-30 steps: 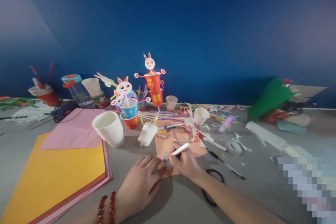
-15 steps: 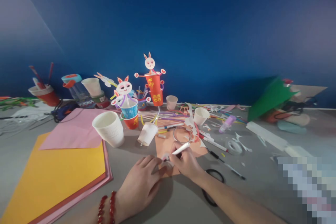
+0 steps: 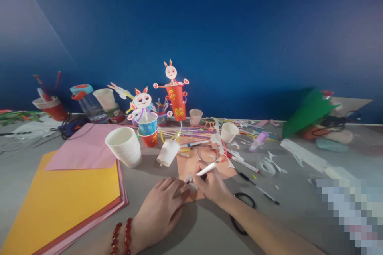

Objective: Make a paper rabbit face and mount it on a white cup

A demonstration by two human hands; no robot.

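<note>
My right hand [image 3: 211,186] is closed round a white pen [image 3: 206,169], whose tip rests on a small pale paper piece [image 3: 189,178] at the near edge of an orange sheet [image 3: 191,165]. My left hand [image 3: 160,209], with a red bead bracelet on the wrist, lies flat beside it, fingers stretched out and pressing down on the paper. A roll of clear tape [image 3: 207,153] sits on the orange sheet just beyond the pen.
Black scissors [image 3: 243,211] lie under my right forearm. A stack of white cups [image 3: 125,146], a tipped cup [image 3: 168,152], paper-cup rabbit figures [image 3: 175,95], and yellow paper [image 3: 64,195] under pink paper [image 3: 83,147] fill the left. Pens, scraps and a tape ring [image 3: 267,166] lie right.
</note>
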